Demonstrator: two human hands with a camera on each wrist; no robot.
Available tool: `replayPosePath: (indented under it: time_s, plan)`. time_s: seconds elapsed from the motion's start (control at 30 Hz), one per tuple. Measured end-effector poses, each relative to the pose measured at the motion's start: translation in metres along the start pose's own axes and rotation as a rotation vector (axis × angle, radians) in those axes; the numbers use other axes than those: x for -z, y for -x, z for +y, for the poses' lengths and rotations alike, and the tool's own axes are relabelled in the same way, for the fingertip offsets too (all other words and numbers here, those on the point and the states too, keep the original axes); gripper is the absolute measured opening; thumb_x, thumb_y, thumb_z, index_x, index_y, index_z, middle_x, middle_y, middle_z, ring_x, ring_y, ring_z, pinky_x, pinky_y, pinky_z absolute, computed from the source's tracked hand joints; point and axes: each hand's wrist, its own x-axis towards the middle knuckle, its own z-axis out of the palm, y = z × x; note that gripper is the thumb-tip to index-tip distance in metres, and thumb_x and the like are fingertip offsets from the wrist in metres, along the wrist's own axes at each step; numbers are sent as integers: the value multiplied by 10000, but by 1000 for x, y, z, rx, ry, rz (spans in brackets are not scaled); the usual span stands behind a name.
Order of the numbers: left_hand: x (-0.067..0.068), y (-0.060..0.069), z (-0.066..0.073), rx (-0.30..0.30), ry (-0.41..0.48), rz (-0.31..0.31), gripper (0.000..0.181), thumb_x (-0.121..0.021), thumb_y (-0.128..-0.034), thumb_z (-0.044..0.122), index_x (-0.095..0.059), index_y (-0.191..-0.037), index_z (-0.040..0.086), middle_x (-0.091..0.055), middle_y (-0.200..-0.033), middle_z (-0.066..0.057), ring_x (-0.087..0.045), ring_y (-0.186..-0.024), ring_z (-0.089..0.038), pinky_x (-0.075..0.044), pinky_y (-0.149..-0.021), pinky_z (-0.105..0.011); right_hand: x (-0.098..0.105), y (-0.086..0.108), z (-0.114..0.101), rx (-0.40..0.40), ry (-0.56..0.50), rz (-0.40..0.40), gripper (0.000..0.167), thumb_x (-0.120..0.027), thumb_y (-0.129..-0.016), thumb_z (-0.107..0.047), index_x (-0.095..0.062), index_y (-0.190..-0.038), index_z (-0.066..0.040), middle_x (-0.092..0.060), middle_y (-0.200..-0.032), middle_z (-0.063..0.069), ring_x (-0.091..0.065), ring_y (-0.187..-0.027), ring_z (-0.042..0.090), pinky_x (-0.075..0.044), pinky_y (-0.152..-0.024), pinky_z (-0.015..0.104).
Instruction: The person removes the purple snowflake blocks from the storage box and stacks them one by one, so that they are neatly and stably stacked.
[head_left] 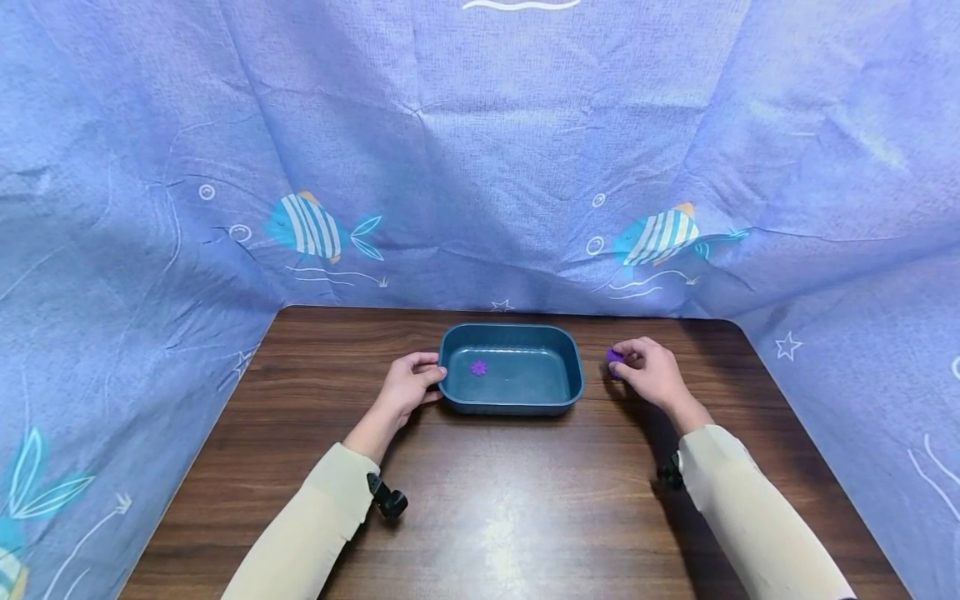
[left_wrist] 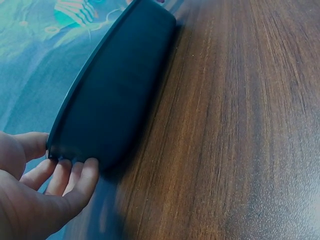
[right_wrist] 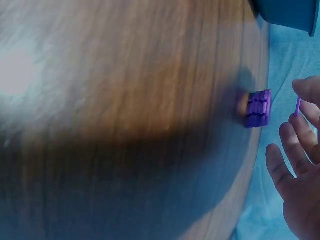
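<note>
A dark teal rectangular basin [head_left: 510, 410] stands on the table, with one purple snowflake-shaped disc [head_left: 478, 367] lying flat inside it toward the left. My left hand [head_left: 408, 383] holds the basin's left end; in the left wrist view the thumb is at the rim and the fingers [left_wrist: 82, 182] press the outer wall. To the right of the basin is a short stack of purple discs [right_wrist: 258, 109]. Just above that stack, my right hand [right_wrist: 300, 160] pinches a single thin purple disc [right_wrist: 298, 106] between thumb and finger, apart from the stack.
The dark wood-grain table [head_left: 480, 500] reflects a bright glare near its front. A blue cloth [head_left: 495, 167] printed with fish hangs behind and along both sides. A black wrist camera [head_left: 388, 498] is strapped to the left forearm.
</note>
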Motion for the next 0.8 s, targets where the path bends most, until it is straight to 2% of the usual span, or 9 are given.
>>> replayPosePath:
  time_s: [0.23, 0.43, 0.8]
  plan:
    - [0, -1, -1, -2, 1, 2, 405, -669, -985, 48, -586, -1372, -36, -665, -1190, -170, -679, -1048, -245, -629, -874, -418, 0, 7, 5, -3, 41, 6, 281, -795, -884, -140, -740, -1128, -13, -680, -1070, 171, -650, -928, 319, -519, -813, 435]
    - [-1, 0, 0, -12, 22, -6, 412, -659, -980, 26, -566, -1371, -64, -625, -1282, -274, -671, -1058, -253, -635, -851, -390, 0, 9, 7, -7, 67, 5, 357, -811, -878, -157, -728, -1185, 5, -679, -1060, 186, -640, -913, 325, -517, -800, 454]
    - [0, 1, 0, -14, 29, -14, 406, -639, -987, 9, -554, -1374, -80, -617, -1283, -279, -657, -1109, -301, -633, -859, -397, -1, 11, 10, -18, 70, -16, 312, -810, -890, -179, -733, -1138, -7, -681, -1079, 190, -646, -956, 349, -537, -839, 507]
